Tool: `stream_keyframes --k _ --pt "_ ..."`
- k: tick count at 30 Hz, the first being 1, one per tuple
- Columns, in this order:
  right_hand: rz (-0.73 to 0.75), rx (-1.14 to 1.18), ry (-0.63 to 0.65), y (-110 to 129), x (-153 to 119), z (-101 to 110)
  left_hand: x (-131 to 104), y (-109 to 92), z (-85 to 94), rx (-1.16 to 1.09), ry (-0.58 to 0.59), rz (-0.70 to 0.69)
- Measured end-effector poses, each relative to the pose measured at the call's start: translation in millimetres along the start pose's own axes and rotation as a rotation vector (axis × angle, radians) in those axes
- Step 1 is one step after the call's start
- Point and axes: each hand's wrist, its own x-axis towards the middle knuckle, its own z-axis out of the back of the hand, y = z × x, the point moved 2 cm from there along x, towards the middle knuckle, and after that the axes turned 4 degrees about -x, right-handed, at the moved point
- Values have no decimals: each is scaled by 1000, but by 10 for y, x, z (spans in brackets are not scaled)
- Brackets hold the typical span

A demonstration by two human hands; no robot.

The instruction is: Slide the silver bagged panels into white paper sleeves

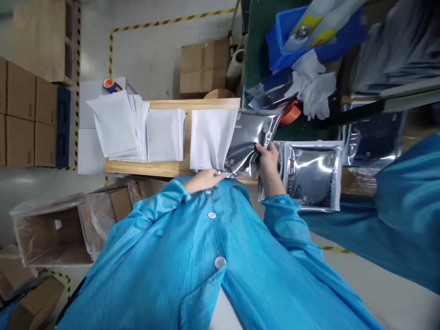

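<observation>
My right hand (268,165) grips the right part of a shiny silver bag (249,137), thumb on top. The bag's left part lies inside or under a white sleeve (209,137); which one is hard to tell. My left hand (208,179) holds the lower edge where sleeve and bag meet, its fingers pressed together. Left of it on the wooden board (165,169) lie a short stack of white sleeves (165,135) and a fanned pile of white sleeves (118,126). Another silver bag (312,176) in a clear-edged wrap lies right of my right hand.
A blue bin (280,46) with bottles, white gloves (314,85) and an orange tape roll (291,113) are at the upper right. Another person's blue sleeve (409,211) reaches in from the right. Cartons (204,66) stand beyond the board.
</observation>
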Motion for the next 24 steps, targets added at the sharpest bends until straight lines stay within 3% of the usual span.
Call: stream_keyframes --k 3,5,8,11,14,17,21,24 --pt "-110 121 -7 -154 -122 33 101 262 95 -623 36 223" --pt "-119 160 -16 -232 -218 22 181 302 60 -948 -33 182" --pt "-98 216 -53 -325 -340 26 282 226 -35 -1187 -177 -3" --pt "17 264 -111 -364 -398 117 347 138 -53 -1249 -323 -116" --pt "171 267 -106 -339 -395 258 372 109 9 -1269 -393 -68" --pt "235 226 -84 -306 -382 343 362 85 79 -1243 -476 -45" --pt "177 225 -102 -349 -434 245 364 15 60 -1174 -494 -167" --pt "162 223 -120 -432 -526 73 387 25 -1 -1143 -517 -151"
